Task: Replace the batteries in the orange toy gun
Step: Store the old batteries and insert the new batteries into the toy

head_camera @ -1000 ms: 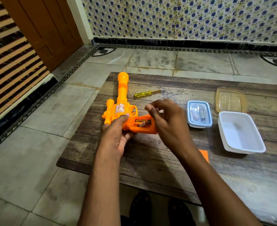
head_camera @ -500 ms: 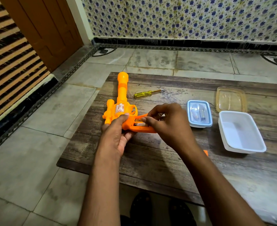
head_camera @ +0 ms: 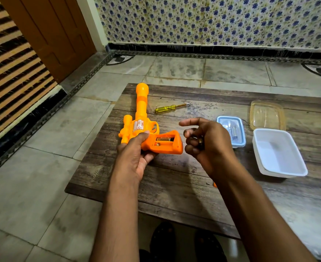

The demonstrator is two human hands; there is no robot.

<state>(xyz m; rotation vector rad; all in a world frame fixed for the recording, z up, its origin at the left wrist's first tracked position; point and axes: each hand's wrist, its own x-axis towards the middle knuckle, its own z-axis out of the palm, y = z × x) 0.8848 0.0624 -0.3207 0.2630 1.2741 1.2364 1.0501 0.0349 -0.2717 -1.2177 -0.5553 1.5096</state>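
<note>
Lying on the wooden surface (head_camera: 174,186), the orange toy gun (head_camera: 142,127) has its handle compartment uncovered, one battery (head_camera: 164,139) visible inside. The left hand (head_camera: 135,157) has its grip closed around the gun's body. The right hand (head_camera: 207,144), just beside the handle, curls its grip around a dark battery (head_camera: 201,142).

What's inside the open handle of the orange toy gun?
One battery lies in the orange toy gun's open handle, beside an empty slot with a metal contact. The left hand hides whatever lies deeper.
</note>
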